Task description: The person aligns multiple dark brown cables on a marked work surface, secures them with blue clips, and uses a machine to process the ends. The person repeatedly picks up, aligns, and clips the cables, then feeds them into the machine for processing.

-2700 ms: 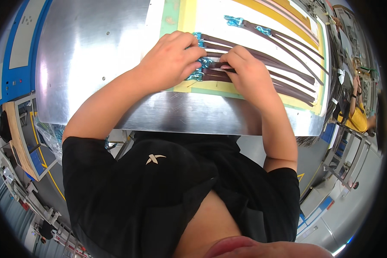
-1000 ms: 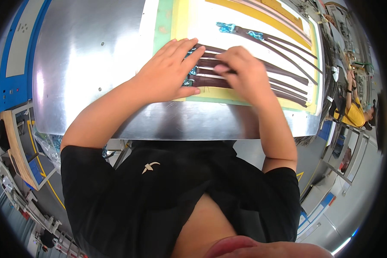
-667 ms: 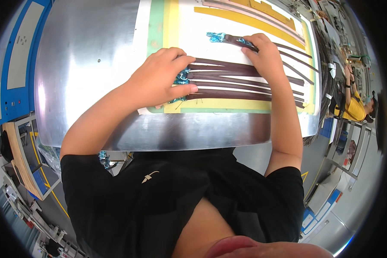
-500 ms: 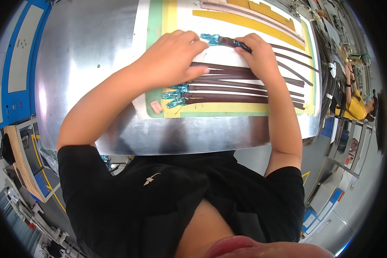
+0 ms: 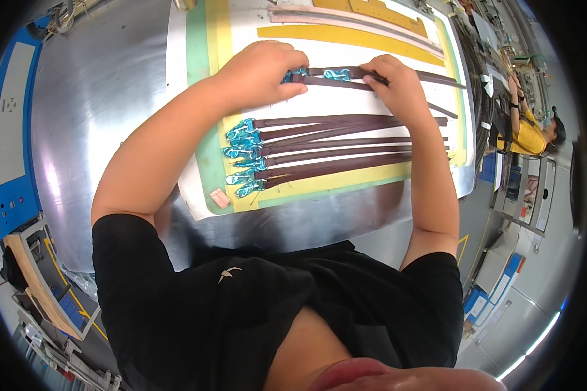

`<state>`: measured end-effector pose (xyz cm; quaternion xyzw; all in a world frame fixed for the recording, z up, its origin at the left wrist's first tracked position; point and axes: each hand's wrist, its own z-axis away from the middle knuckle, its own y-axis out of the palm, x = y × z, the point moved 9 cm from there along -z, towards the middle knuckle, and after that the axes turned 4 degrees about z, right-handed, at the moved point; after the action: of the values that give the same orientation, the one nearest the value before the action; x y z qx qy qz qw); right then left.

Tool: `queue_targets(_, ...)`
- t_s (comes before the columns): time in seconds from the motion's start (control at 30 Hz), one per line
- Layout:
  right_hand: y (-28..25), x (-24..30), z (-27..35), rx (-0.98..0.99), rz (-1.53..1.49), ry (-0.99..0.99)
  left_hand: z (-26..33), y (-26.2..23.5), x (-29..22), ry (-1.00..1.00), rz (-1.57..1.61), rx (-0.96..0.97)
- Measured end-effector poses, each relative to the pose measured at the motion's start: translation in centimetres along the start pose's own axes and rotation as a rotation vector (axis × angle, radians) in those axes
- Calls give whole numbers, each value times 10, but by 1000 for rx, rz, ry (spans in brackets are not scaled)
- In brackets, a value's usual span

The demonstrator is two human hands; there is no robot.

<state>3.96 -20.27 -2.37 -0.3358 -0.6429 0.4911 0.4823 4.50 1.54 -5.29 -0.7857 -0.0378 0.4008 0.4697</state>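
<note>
Hands (image 5: 332,81) on brown straps (image 5: 372,77)

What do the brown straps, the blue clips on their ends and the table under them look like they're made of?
Brown straps: probably leather or a leather-like material; flat, dark, matte, with trimmed edges. Blue clips: likely metal with a teal coating, going by their bright glints. Table: sheet metal, perhaps brushed steel or aluminium; grey, streaked with blurred reflections.

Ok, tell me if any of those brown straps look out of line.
One dark brown strap in the lower bundle slants across its neighbours instead of lying parallel. The teal metal clips are bunched unevenly. The two straps under the hands lie straight.
</note>
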Motion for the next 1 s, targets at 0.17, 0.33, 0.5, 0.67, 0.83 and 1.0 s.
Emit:
queue_targets(0.17,4,25,-4,-17,22,-191,-4,-1,-3,-19,11,59)
queue_targets(0.33,-13,47,-12,-94,-40,-195,0,-20,-5,72,49,-193)
queue_targets(0.5,-18,106,-21,-195,15,-461,-2,-38,-7,159,263,-400)
queue_targets(0.67,-13,102,-36,-262,185,-444,-2,-37,0,127,52,-331)
queue_targets(0.83,-22,73,-58,-157,208,-302,8,-50,-10,226,-223,-523)
queue_targets(1.0,-32,64,-90,-41,-169,-253,6,-62,1,167,-410,-522)
